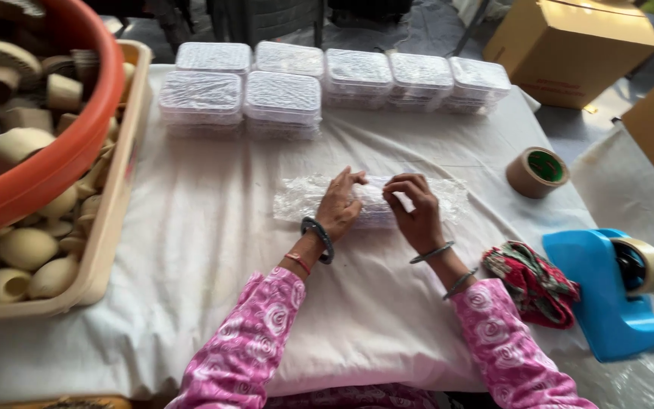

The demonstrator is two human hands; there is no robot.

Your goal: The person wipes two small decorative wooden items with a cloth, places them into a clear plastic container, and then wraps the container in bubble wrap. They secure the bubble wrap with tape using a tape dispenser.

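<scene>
left hand | fingers pinch bubble-wrapped box | right hand | fingers grip its wrap (tape dispenser near) | advice: pull wrap taut, keep box flat on desk

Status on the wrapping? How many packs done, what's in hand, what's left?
Done: seven wrapped packs sit in two rows at the far edge of the table. In hand: the left hand and right hand both press on a pack in clear film. Left: no unwrapped packs show, so the remaining count cannot be told. The tape dispenser and tape roll lie untouched on the right.
</scene>
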